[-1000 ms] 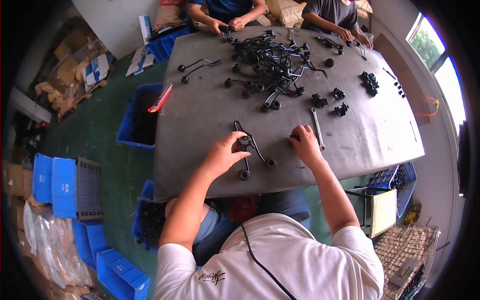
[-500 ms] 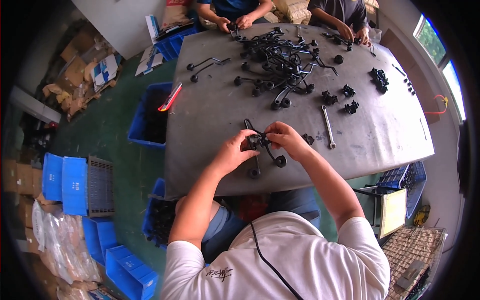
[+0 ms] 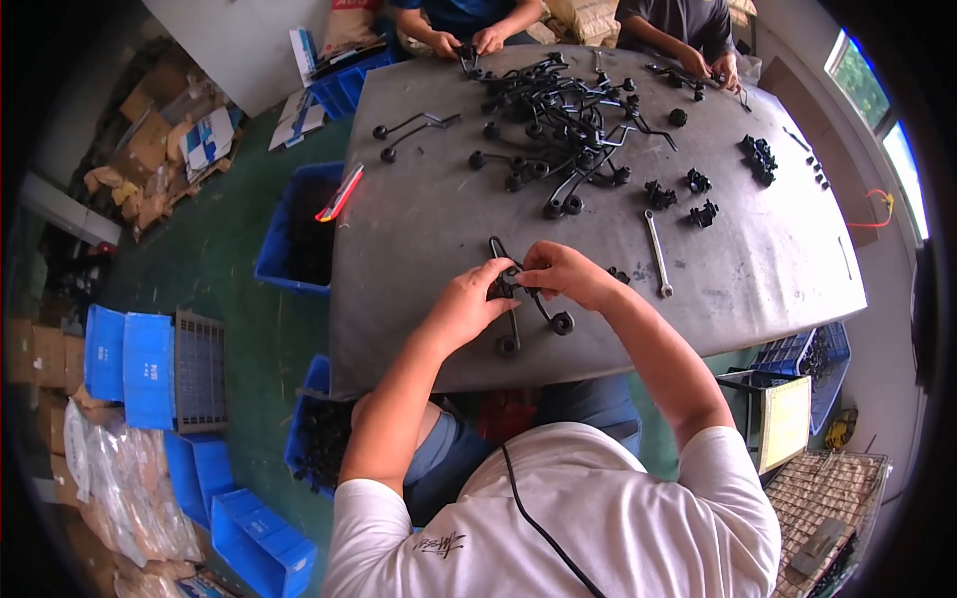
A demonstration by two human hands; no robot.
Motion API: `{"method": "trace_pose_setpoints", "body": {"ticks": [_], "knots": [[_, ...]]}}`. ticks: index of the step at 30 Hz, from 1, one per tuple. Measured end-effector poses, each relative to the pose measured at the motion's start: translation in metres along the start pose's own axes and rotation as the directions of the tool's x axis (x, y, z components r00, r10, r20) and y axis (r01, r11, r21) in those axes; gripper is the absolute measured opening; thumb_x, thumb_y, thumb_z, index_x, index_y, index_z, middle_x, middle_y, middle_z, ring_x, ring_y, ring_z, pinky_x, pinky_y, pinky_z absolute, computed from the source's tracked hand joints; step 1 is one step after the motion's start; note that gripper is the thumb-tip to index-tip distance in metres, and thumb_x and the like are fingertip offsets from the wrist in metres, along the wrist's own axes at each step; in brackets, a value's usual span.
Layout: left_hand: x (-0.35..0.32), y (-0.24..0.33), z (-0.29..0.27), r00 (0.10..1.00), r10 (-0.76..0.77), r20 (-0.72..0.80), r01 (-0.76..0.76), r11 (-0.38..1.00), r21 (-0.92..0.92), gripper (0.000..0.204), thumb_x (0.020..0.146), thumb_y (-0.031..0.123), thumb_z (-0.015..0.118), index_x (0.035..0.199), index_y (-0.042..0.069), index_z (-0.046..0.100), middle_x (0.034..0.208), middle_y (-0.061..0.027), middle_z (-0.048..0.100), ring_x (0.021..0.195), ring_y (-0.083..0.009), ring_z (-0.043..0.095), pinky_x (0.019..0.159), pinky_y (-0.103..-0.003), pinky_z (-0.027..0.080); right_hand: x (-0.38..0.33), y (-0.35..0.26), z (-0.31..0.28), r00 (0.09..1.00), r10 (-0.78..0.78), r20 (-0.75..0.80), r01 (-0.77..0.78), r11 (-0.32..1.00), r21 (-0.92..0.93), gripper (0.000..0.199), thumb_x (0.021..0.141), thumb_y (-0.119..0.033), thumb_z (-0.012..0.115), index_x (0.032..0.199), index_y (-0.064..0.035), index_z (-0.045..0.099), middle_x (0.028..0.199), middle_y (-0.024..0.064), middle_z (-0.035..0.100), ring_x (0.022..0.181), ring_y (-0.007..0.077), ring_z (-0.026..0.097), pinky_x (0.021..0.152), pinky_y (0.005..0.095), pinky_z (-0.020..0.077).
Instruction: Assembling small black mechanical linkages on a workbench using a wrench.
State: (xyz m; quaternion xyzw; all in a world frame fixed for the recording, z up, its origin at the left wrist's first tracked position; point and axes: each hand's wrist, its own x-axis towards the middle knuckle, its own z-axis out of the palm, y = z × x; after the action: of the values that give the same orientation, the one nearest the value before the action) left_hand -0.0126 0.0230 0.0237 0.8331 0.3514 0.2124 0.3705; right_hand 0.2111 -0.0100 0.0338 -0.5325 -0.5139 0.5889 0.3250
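A black bent metal rod part (image 3: 518,304) with round rubber ends lies on the near part of the grey table (image 3: 419,259). My left hand (image 3: 467,304) pinches its middle from the left. My right hand (image 3: 563,271) grips the same part from the right, fingertips meeting the left hand's over a small black piece. Two round ends (image 3: 508,346) stick out below the hands. A silver wrench (image 3: 657,252) lies just right of my right hand.
A heap of black rod parts (image 3: 568,110) covers the far middle of the table, with small black clips (image 3: 698,199) to its right. Two other people's hands (image 3: 469,42) work at the far edge. Blue crates (image 3: 299,229) stand on the green floor at left.
My right hand has moved left from the table onto the rod part and now meets my left hand on it. The left hand has stayed on the part.
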Motion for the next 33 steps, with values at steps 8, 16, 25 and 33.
{"method": "trace_pose_setpoints", "body": {"ticks": [8, 16, 25, 33], "knots": [[-0.002, 0.003, 0.001, 1.000, 0.009, -0.013, -0.010, 0.996, -0.094, 0.055, 0.082, 0.007, 0.081, 0.130, 0.011, 0.054, 0.105, -0.0098, 0.069, 0.090, -0.0203, 0.068, 0.083, -0.034, 0.055, -0.004, 0.019, -0.013, 0.997, 0.014, 0.072, -0.034, 0.957, 0.287, 0.016, 0.096, -0.014, 0.065, 0.105, -0.0019, 0.063, 0.087, 0.0010, 0.062, 0.073, 0.0102, 0.060, 0.066, 0.0252, 0.0463], [-0.003, -0.001, -0.002, 0.999, -0.022, -0.028, 0.021, 0.999, -0.043, 0.056, 0.081, 0.013, 0.080, 0.131, 0.010, 0.054, 0.109, -0.0167, 0.069, 0.100, -0.0349, 0.068, 0.085, -0.042, 0.054, 0.001, 0.000, 0.002, 0.999, -0.035, 0.010, 0.034, 0.998, 0.048, 0.020, 0.095, -0.019, 0.069, 0.105, -0.0033, 0.062, 0.085, 0.0004, 0.062, 0.070, 0.0083, 0.058, 0.065, 0.0250, 0.0459], [0.002, 0.021, 0.002, 0.998, -0.043, -0.037, 0.052, 0.967, 0.251, 0.055, 0.081, 0.017, 0.079, 0.130, 0.009, 0.055, 0.107, -0.0195, 0.069, 0.102, -0.0410, 0.065, 0.088, -0.047, 0.053, 0.016, -0.010, 0.006, 1.000, -0.008, -0.012, 0.005, 0.975, -0.223, 0.023, 0.089, -0.015, 0.075, 0.099, -0.0011, 0.060, 0.078, 0.0048, 0.062, 0.064, 0.0122, 0.059, 0.058, 0.0289, 0.0474], [-0.009, 0.021, 0.036, 0.968, 0.074, -0.239, 0.035, 0.906, 0.422, 0.059, 0.084, 0.015, 0.071, 0.137, 0.003, 0.048, 0.132, -0.0234, 0.051, 0.111, -0.0437, 0.060, 0.092, -0.049, 0.051, 0.016, 0.034, 0.016, 0.840, -0.419, -0.346, 0.189, 0.822, -0.537, 0.043, 0.082, -0.032, 0.082, 0.104, -0.0005, 0.062, 0.081, 0.0086, 0.065, 0.071, 0.0147, 0.065, 0.060, 0.0322, 0.0510]]}}
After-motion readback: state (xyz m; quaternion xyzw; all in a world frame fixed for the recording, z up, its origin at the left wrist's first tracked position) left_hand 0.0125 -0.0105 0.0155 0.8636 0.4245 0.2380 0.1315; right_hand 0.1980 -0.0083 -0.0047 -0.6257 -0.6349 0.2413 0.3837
